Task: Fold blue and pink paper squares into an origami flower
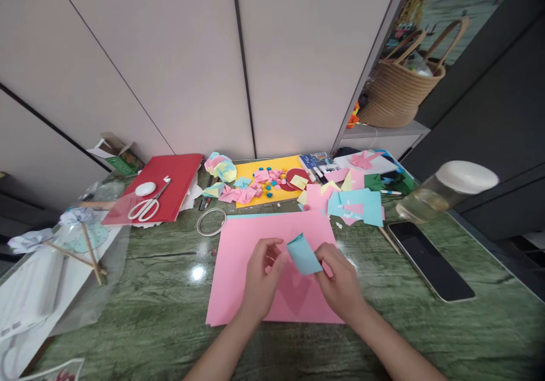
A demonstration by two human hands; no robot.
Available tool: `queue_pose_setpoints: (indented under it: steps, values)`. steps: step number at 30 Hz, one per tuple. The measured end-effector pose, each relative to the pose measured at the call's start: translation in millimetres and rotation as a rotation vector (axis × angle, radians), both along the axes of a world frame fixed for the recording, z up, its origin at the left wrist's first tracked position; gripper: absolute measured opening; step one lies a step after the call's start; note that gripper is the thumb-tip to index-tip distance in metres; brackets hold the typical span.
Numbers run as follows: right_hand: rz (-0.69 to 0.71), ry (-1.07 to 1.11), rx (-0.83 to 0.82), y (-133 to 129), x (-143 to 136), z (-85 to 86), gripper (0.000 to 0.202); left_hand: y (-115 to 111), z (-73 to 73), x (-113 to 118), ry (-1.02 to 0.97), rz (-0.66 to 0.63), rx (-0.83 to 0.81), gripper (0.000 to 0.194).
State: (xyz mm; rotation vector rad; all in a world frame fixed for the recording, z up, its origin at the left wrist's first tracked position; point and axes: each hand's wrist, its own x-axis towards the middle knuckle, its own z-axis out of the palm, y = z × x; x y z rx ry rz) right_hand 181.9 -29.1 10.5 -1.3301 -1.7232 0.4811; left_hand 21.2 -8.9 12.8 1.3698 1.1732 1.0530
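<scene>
A small light-blue piece of paper (305,255) is held above the pink sheets (230,267); its upper left edge is folded or curled. My right hand (340,281) pinches its lower right corner between thumb and fingers. Just left of the paper is my left hand (263,276), its fingers curved and thumb apart from the fingertips, with nothing visible between them. Beyond the pink sheets lie cut pieces of blue paper (372,206) and pink paper (315,197).
A tape roll (212,222) lies left of the pink sheets. White scissors (149,206) rest on a red folder (179,179). Small colored balls sit on yellow paper (289,165). To the right are a phone (431,260) and a lidded clear cup (443,191).
</scene>
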Motion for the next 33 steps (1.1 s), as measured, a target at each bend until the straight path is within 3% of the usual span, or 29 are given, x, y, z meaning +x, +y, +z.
queue_pose_setpoints:
  steps: [3, 7, 15, 18, 23, 28, 33]
  values:
    - [0.062, -0.142, 0.193, 0.1, -2.3, -2.7, 0.017, 4.5, -1.7, -1.5, -0.18, -0.08, -0.261, 0.026]
    - [0.13, -0.249, 0.297, 2.2, -4.6, -4.0, 0.014, 7.2, -0.5, -1.8, -0.418, -0.155, -0.489, 0.031]
    - [0.121, -0.196, 0.184, 4.0, -4.6, -7.8, 0.01, 6.0, 2.8, -0.5, -0.611, -0.203, -0.542, 0.02]
    - [0.128, -0.084, 0.034, 3.1, -4.9, -4.2, 0.012, 6.3, -0.4, -0.5, -0.566, -0.206, -0.529, 0.024]
    - [0.245, 0.277, -0.372, 4.1, -5.5, 6.8, 0.023, 8.9, -2.8, -0.6, -0.333, -0.171, -0.395, 0.035]
    - [0.281, 0.539, -0.473, 6.4, -3.9, 9.9, 0.028, 9.4, -1.2, -2.2, -0.05, -0.151, -0.24, 0.043]
    - [0.245, 0.711, -0.581, 8.4, -0.4, 1.8, 0.014, 7.8, 0.8, -5.6, 0.035, -0.163, -0.165, 0.038]
